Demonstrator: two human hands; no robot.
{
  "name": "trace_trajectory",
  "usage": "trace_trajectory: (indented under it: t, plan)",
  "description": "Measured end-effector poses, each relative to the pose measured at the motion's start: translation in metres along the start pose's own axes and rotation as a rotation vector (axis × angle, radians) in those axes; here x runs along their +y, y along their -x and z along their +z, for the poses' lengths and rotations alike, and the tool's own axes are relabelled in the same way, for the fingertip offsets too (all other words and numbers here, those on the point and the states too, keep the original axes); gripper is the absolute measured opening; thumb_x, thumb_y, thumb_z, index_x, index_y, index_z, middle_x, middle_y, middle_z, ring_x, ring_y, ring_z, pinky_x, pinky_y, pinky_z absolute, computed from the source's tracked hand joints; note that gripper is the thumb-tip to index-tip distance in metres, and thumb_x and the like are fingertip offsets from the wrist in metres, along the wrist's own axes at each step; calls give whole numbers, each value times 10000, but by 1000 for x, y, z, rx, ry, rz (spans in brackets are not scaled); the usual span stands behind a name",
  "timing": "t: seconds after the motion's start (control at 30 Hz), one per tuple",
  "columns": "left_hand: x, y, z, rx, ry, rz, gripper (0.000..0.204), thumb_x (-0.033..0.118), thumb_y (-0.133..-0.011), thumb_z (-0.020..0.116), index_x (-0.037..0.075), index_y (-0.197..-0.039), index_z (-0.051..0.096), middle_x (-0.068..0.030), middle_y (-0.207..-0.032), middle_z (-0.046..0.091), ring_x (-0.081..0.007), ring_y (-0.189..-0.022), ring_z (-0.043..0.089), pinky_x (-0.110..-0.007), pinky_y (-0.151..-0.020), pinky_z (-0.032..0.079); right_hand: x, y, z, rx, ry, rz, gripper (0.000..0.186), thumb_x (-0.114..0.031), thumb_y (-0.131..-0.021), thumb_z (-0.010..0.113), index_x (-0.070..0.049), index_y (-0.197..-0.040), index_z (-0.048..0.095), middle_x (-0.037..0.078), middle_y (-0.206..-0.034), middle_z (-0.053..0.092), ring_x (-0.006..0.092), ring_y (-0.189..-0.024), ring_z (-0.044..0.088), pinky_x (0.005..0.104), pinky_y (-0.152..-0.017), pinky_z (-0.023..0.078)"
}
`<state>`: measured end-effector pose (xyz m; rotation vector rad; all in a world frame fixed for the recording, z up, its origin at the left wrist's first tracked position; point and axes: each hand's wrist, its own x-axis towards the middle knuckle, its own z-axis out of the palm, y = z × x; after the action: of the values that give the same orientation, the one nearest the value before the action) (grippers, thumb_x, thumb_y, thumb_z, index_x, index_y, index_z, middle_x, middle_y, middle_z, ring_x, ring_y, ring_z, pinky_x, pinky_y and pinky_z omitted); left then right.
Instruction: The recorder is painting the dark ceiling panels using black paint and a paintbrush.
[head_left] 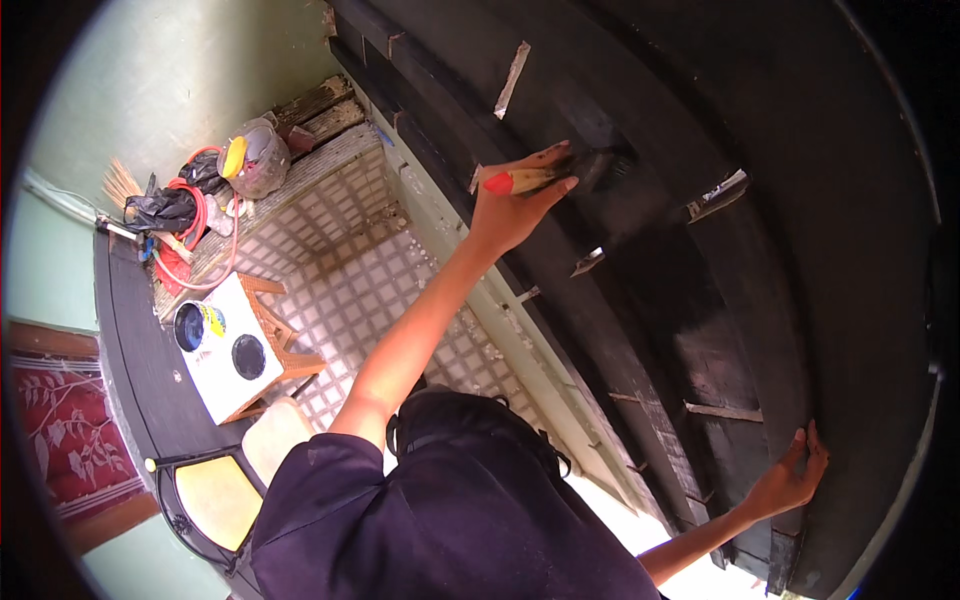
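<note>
My left hand point(500, 213) is closed around a paintbrush point(530, 178) with a wooden, red-ended handle. Its dark bristle end lies against the black-painted wooden surface point(640, 260) and blends into it. Lower right, my right hand point(787, 482) rests on a long black rail point(770, 350) of the same woodwork, fingers stretched out and holding nothing. Several bare, pale patches, such as one narrow strip point(513, 80), break the black finish. On a white-topped table at left stand an open paint can point(190, 328) with dark paint inside and a round black lid point(248, 357).
The white-topped table point(225, 390) has woven brown sides. Beside it are a yellow-seated chair point(218, 500) and a pale seat point(277, 440). A clear container point(262, 165), a red hose point(205, 215), a straw broom point(122, 185) and black bags fill the far-left corner, above a tiled floor point(360, 300).
</note>
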<state>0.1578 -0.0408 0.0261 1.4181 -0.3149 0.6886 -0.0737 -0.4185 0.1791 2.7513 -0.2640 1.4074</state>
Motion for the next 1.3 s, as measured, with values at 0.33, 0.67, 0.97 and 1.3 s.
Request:
trace_trajectory:
  t: [0.33, 0.67, 0.97, 1.3]
  plan:
    - [8, -15, -9, -52, 20, -252, 241, 103, -823, 810, -56, -987, 732, -70, -868, 757, -72, -770, 682, -233, -698, 540, 2, 1, 2, 6, -12, 41, 166, -128, -944, 668, -19, -1034, 755, 80, -1007, 743, 239, -937, 640, 400, -1005, 457]
    - [-2, -17, 2, 289, -378, 269, 182, 51, -806, 782, -25, -964, 731, -140, -860, 741, -151, -770, 720, -254, -692, 553, 3, 2, 4, 15, -23, 27, 156, -92, -934, 664, -2, -1030, 747, 76, -1006, 744, 225, -918, 645, 401, -1022, 442]
    - [24, 29, 24, 11, 13, -117, 216, 56, -794, 795, -39, -977, 730, -124, -902, 753, -170, -798, 738, -250, -708, 563, 4, 3, 3, 12, 2, 56, 163, -98, -934, 667, 3, -1037, 742, 84, -1012, 740, 233, -943, 643, 392, -977, 463]
    - [-19, -42, -13, 442, -234, 135, 218, 50, -817, 792, -40, -1005, 728, -111, -825, 746, -79, -739, 680, -231, -665, 527, 5, 2, 2, -36, 46, 38, 168, -99, -950, 659, -3, -1066, 733, 91, -1041, 729, 214, -966, 633, 360, -967, 458]
